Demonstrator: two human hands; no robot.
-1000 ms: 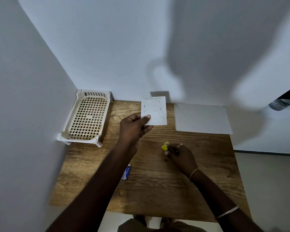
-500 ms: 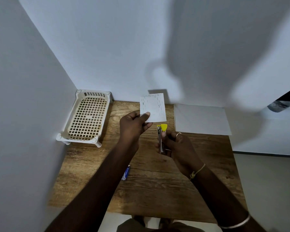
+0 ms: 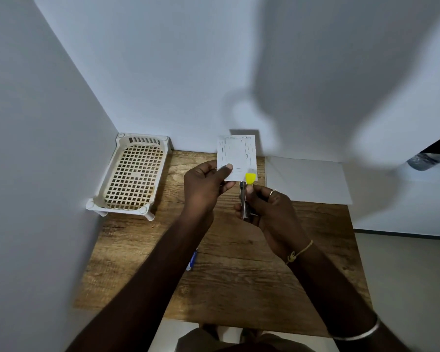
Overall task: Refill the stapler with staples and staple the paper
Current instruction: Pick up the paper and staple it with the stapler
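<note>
My left hand (image 3: 206, 185) pinches a small white paper (image 3: 236, 156) by its lower left corner and holds it upright above the wooden table (image 3: 239, 275). The paper carries rows of short dark marks. My right hand (image 3: 267, 209) grips a small metal stapler (image 3: 244, 199) with a yellow tip, pointing up. The yellow tip overlaps the paper's lower right corner. Whether the stapler's jaws are pressed together is hidden by my fingers.
A cream plastic basket (image 3: 132, 176) with a grid floor stands at the table's back left against the wall. A larger white sheet (image 3: 308, 181) lies flat at the back right. A small blue and white box (image 3: 192, 260) peeks out beside my left forearm.
My right hand lifted the stapler off the table and brought it up to the paper's lower right corner. My left hand kept the paper raised, shifting slightly up.
</note>
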